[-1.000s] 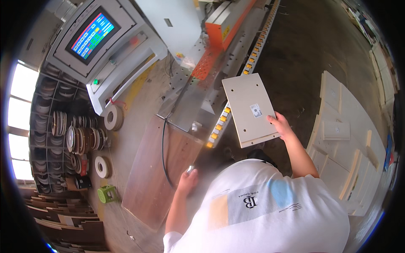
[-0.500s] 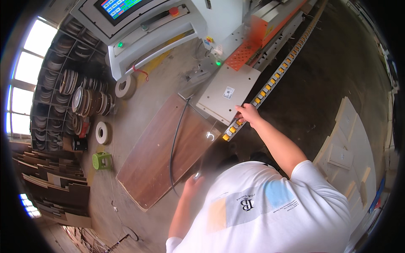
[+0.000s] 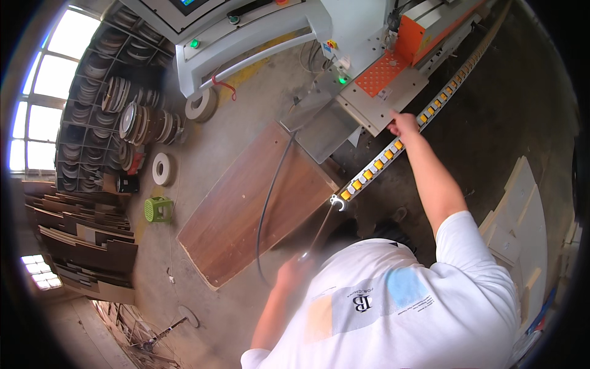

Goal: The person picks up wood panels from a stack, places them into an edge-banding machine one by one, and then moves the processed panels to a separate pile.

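Brown board [image 3: 233, 215] lies near the left hand [image 3: 292, 273], whose blurred grip clasps a shiny piece [image 3: 303, 257], while a beige panel [image 3: 369, 111] sits partly beneath an orange perforated plate [image 3: 384, 74], its edge pinched near 1 corner by the right hand's grip [image 3: 404, 125].

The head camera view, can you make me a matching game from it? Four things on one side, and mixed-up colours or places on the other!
Things:
1. pale panel
2. little stool
3. plate with many holes
4. dark cable

Colours or places:
A. orange
B. passing over the brown board
C. at the fingers of the right hand
D. green

Right pairs: 1-C, 2-D, 3-A, 4-B
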The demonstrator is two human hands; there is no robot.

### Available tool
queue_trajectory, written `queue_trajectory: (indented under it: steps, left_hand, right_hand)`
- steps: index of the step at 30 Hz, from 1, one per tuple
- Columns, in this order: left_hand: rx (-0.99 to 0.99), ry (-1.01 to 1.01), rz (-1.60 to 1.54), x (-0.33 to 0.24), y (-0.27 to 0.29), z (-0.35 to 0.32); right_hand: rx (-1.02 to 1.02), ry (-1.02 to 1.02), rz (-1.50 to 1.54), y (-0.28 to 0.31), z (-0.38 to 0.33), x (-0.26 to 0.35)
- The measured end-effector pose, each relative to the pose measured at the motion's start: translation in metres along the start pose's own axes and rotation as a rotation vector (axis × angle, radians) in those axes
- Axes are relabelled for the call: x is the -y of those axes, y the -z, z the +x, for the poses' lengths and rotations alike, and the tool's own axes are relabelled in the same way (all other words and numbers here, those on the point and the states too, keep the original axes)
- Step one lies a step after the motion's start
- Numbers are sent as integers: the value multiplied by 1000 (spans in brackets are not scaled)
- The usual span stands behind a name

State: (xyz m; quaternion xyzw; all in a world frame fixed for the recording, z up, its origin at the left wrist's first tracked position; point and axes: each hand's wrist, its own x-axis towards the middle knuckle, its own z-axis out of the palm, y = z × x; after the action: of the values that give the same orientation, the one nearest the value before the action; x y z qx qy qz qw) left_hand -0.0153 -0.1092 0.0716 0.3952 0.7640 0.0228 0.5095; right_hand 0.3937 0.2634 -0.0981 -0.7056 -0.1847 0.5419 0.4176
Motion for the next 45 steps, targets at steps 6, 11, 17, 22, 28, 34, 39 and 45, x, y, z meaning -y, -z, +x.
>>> queue_trajectory:
  steps: [6,11,17,22,28,34,39,45]
  left_hand:
    - [49,-21,-27,-25,-2,13]
    - [107,-176,437,-52,-24,34]
    - [276,-439,969,-98,-73,87]
    - [474,-662,1135,-129,-130,133]
    - [579,-584,1332,-240,-218,77]
    - [538,-460,1437,-256,-245,50]
    - [535,-502,1386,-255,-245,48]
    - [527,-405,1416,-252,-252,59]
  right_hand:
    - [114,98,389,60,10,0]
    - [12,178,490,130,-74,-38]
    - [-531,60,641,321,-148,-205]
    - [-834,-47,809,427,-216,-288]
    - [-1087,-207,814,551,-230,-377]
    - [-1253,-269,650,669,-190,-436]
    - [-1242,-448,782,694,-193,-374]
    - [-1150,-228,1015,688,-196,-377]
